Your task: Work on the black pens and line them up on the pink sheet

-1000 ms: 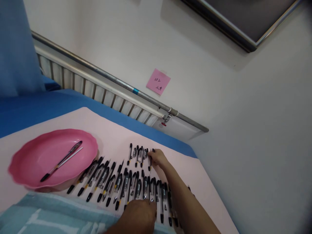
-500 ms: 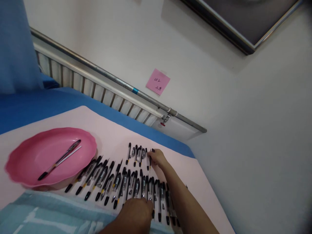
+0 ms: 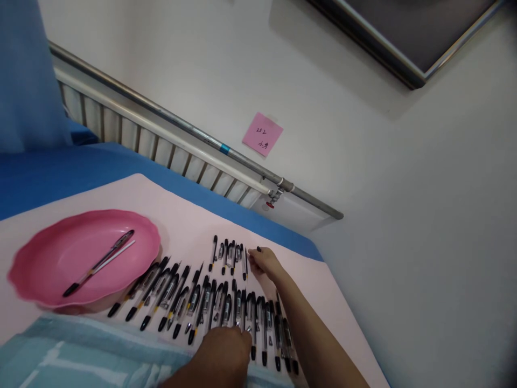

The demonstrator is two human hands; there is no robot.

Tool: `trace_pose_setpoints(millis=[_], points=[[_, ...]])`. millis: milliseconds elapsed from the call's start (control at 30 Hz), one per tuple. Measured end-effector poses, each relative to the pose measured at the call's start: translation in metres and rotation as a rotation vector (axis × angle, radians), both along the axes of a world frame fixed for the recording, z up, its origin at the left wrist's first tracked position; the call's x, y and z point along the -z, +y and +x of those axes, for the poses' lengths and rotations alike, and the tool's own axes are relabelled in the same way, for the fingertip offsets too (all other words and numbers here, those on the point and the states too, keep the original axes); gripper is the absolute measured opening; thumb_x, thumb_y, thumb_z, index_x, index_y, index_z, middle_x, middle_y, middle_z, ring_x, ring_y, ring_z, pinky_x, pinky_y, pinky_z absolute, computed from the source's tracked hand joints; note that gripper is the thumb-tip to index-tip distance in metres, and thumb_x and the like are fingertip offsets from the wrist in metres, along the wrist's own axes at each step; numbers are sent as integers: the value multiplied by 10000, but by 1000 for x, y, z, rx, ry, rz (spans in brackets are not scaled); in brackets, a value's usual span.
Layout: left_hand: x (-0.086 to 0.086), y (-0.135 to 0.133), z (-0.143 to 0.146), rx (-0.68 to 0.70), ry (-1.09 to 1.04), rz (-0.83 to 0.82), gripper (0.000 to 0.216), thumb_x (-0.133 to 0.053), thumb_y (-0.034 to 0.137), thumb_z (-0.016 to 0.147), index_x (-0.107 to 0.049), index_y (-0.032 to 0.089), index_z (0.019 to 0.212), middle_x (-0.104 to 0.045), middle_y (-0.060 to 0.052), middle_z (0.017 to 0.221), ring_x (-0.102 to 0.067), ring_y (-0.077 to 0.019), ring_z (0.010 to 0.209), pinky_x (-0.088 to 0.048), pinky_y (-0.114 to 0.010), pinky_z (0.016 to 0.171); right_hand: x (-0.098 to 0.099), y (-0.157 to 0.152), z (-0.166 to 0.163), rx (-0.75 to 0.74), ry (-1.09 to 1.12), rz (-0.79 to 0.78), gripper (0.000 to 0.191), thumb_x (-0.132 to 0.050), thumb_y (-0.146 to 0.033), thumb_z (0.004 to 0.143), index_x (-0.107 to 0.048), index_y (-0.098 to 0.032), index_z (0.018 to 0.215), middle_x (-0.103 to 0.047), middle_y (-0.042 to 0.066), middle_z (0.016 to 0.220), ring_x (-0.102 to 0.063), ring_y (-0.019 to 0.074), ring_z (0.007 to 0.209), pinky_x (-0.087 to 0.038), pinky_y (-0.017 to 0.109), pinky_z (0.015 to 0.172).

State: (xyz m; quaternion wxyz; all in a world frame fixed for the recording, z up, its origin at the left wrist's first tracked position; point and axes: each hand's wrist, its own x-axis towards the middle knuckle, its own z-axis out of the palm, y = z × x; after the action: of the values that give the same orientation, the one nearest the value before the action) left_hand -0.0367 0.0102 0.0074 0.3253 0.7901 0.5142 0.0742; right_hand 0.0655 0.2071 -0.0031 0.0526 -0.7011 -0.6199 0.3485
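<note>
My left hand point(image 3: 228, 347) is closed over the near edge of the long row of disassembled pens point(image 3: 195, 300). Its back faces me, and its fingertips and anything in them are hidden. Farther up, my right hand point(image 3: 264, 262) is closed beside a shorter row of pen parts point(image 3: 230, 256). A black pen part point(image 3: 259, 249) pokes out above its fingers; the rest of it is covered. Just left of those fingers, a thin refill point(image 3: 246, 262) lies along a black-ended pen. Caps, barrels and small metal tips lie among both rows.
A pink scalloped bowl point(image 3: 30, 299) at left holds a pen point(image 3: 99, 264) and a white stick point(image 3: 117, 254). A light blue cloth point(image 3: 92, 353) lies along the near edge. Behind the pink-topped table point(image 3: 177, 221) are a radiator point(image 3: 177, 161) and a pipe.
My right hand has moved slightly right, away from the thin refill, which now lies against the pen at the short row's end. My left hand has stayed almost still.
</note>
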Motion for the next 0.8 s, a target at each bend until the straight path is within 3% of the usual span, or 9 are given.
trace_pose_setpoints(millis=[133, 400, 633, 800], points=[[0, -1, -1, -5, 9, -1, 323, -456, 107, 717, -627, 63, 988, -665, -199, 933, -635, -324, 851, -502, -446, 717, -3, -2, 1, -11, 51, -31, 244, -486, -335, 907, -572, -106, 902, -585, 5, 749, -556, 91, 565, -484, 223, 515], [-1, -2, 0, -16, 7, -10, 319, -408, 114, 756, -625, 53, 982, -654, -222, 941, -633, -334, 851, -491, -461, 708, -6, -8, 5, -19, 166, -34, 254, -469, -316, 910, -551, -110, 785, -553, -21, 620, -530, 79, 467, -441, 189, 422], [-1, -1, -1, -20, 17, -1, 317, -391, 110, 761, -634, 65, 959, -663, -208, 930, -640, -323, 837, -501, -443, 698, -10, -15, 2, -25, 260, 54, 209, -446, -264, 883, -487, -148, 714, -594, 18, 694, -581, 99, 476, -404, 173, 357], [-8, -1, -3, -29, 18, -38, 324, -396, 115, 761, -630, 60, 979, -657, -213, 954, -631, -327, 867, -492, -445, 722, -8, -10, 13, 13, 144, 155, 164, -496, -246, 847, -475, -159, 711, -540, -28, 558, -444, 58, 345, -317, 162, 324]])
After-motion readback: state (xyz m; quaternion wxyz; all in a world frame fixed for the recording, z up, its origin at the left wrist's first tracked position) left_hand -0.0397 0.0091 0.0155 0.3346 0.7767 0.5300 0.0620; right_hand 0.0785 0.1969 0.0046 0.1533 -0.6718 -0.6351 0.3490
